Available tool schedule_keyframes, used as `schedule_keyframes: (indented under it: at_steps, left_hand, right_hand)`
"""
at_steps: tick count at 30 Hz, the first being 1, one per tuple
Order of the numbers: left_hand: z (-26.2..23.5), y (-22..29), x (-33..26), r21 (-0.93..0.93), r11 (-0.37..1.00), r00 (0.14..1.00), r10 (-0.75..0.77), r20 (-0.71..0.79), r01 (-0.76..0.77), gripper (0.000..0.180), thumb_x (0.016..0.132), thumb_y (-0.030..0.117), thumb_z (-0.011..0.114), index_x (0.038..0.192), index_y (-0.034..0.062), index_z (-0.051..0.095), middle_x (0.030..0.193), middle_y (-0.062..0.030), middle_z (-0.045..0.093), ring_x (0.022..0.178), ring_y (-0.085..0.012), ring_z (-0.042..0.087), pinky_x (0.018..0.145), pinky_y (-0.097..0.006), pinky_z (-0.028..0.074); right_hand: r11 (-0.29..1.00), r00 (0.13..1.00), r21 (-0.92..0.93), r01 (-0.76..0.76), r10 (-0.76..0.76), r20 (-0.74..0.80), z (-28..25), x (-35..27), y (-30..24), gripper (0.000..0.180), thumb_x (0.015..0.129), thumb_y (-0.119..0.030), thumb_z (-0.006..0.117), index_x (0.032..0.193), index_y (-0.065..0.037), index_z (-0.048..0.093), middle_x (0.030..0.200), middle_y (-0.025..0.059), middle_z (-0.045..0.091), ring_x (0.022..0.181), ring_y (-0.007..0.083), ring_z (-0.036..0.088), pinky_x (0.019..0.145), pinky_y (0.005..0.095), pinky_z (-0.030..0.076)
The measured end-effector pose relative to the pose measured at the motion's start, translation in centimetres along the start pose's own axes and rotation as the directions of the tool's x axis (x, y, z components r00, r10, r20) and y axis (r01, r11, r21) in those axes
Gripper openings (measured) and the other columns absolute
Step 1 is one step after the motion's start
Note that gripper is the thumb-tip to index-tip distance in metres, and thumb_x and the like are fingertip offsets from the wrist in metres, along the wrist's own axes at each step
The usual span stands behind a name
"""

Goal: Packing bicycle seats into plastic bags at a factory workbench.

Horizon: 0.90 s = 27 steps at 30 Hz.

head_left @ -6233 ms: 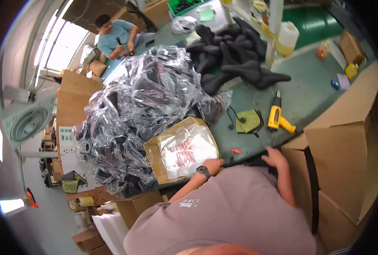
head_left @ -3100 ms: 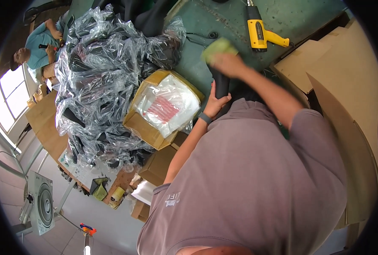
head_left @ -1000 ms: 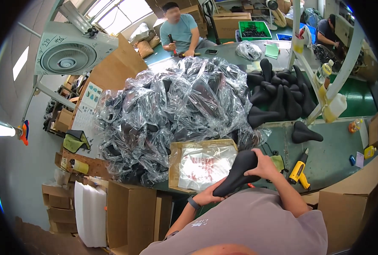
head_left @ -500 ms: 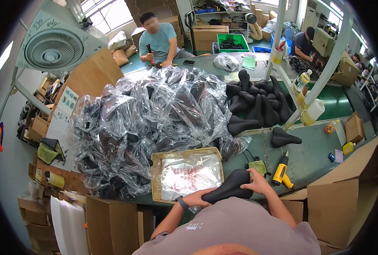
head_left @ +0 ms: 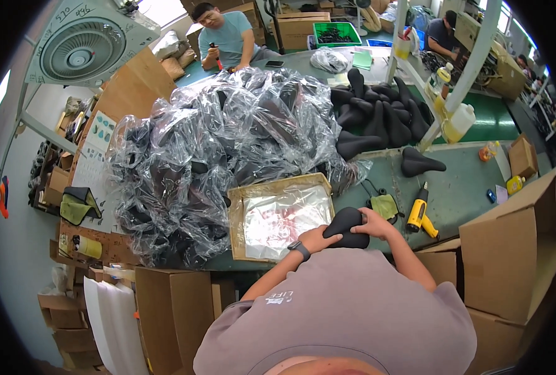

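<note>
Head view: the saddle, black, is held close to the shirt, just right of the box.
Left hand: thumb laid on the saddle, gripping its left side; other fingers partly hidden.
Right hand: thumb and fingers pinching its right edge.
Handling: probably light, soft padding over a stiff shell, matt enough not to slip; hardly fragile, though the cover might scuff.
Hold: both side edges look best, pressing the padding gently.
Bags: in the box, clear, likely flimsy and slippery.
Cloth, heat gun: right, on the bench.
Farther: wrapped pile left, bare pile right.
</note>
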<state>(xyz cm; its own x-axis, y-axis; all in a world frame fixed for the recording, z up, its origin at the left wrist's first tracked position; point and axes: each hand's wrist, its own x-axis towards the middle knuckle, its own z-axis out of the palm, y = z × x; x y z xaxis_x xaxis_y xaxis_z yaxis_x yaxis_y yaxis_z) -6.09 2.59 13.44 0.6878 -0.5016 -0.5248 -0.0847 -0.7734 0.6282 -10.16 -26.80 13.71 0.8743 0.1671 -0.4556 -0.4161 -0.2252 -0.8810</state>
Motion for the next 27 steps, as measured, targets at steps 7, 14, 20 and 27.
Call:
schedule_keyframes:
  at_steps: [7, 14, 20, 27]
  left_hand:
    - [5.8, 2.4, 7.0, 0.138, 0.986, 0.992, 0.077, 0.100, -0.091, 0.092, 0.088, 0.089, 0.066, 0.134, 0.0106, 0.080, 0.122, -0.0192, 0.083, 0.117, -0.0395, 0.078, 0.101, -0.050, 0.059]
    - [10.7, 3.8, 16.2, 0.274, 0.947, 0.977, 0.127, 0.169, -0.170, 0.083, 0.086, 0.082, 0.075, 0.133, 0.0144, 0.081, 0.134, -0.0187, 0.080, 0.127, -0.0384, 0.075, 0.108, -0.052, 0.058]
    - [11.4, 8.0, 20.9, 0.415, 0.893, 0.966, 0.070, 0.248, -0.171, 0.090, 0.086, 0.084, 0.074, 0.143, 0.0146, 0.077, 0.144, -0.0143, 0.077, 0.133, -0.0352, 0.073, 0.110, -0.054, 0.057]
    - [13.7, 8.0, 27.2, 0.431, 0.886, 0.966, 0.063, 0.252, -0.170, 0.093, 0.083, 0.085, 0.076, 0.145, 0.0162, 0.075, 0.145, -0.0185, 0.075, 0.135, -0.0366, 0.072, 0.111, -0.057, 0.056]
  right_hand:
    - [0.982, 0.969, 0.092, -0.165, 0.179, -0.173, -2.7, -3.9, 6.5, 0.092, 0.087, -0.010, 0.095, 0.163, 0.005, 0.045, 0.123, 0.0196, 0.078, 0.106, 0.0259, 0.078, 0.088, 0.0391, 0.065]
    - [0.982, 0.929, 0.174, -0.079, 0.136, -0.345, -4.3, -1.8, 17.4, 0.071, 0.092, -0.005, 0.089, 0.154, 0.003, 0.055, 0.136, 0.0190, 0.075, 0.121, 0.0289, 0.076, 0.105, 0.0449, 0.064]
    - [0.977, 0.888, 0.087, -0.196, 0.214, -0.407, -9.1, 0.2, 22.1, 0.073, 0.089, -0.028, 0.097, 0.146, -0.001, 0.060, 0.087, 0.0053, 0.072, 0.064, 0.0150, 0.064, 0.054, 0.0337, 0.052]
    - [0.993, 0.912, 0.035, -0.110, 0.115, -0.394, -12.0, 2.0, 22.1, 0.051, 0.089, -0.031, 0.098, 0.116, -0.001, 0.067, 0.082, 0.0034, 0.067, 0.063, 0.0148, 0.063, 0.054, 0.0337, 0.054]
